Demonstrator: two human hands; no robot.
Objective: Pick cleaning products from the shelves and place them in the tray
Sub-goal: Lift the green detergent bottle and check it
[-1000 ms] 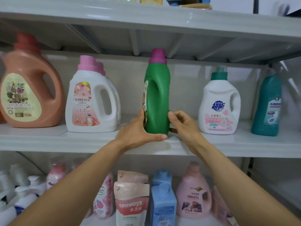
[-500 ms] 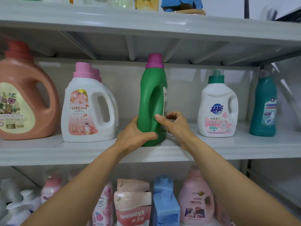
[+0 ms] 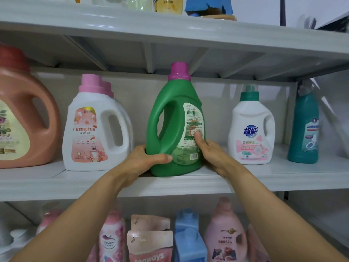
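Both hands on the green bottle (image 3: 175,129). It stands on the middle shelf (image 3: 170,184), base near the front lip, pink cap up, handle at its 9 o'clock, label facing me.

Left hand (image 3: 145,159): wrapped round the low corner at the bottle's 8 o'clock, thumb lying across the front. Right hand (image 3: 213,154): thumb pressed flat on the label at 4 o'clock, the other fingers go round the back, so I can't see how they sit.

Tray is not in view.

Step as I read it: get the bottle off the shelf.

- The grip is low on a tall bottle, so it will want to tip. I'd move the left hand into the handle and keep the right under the base.
- Pull straight toward me, to 6 o'clock. The cap sits close under the upper shelf, so lift little.
- The white jug (image 3: 96,133) at 9 o'clock and the white bottle (image 3: 251,133) at 3 o'clock are apart from it, so there is side room.
- It looks full and probably heavy, so support the base before clearing the lip.
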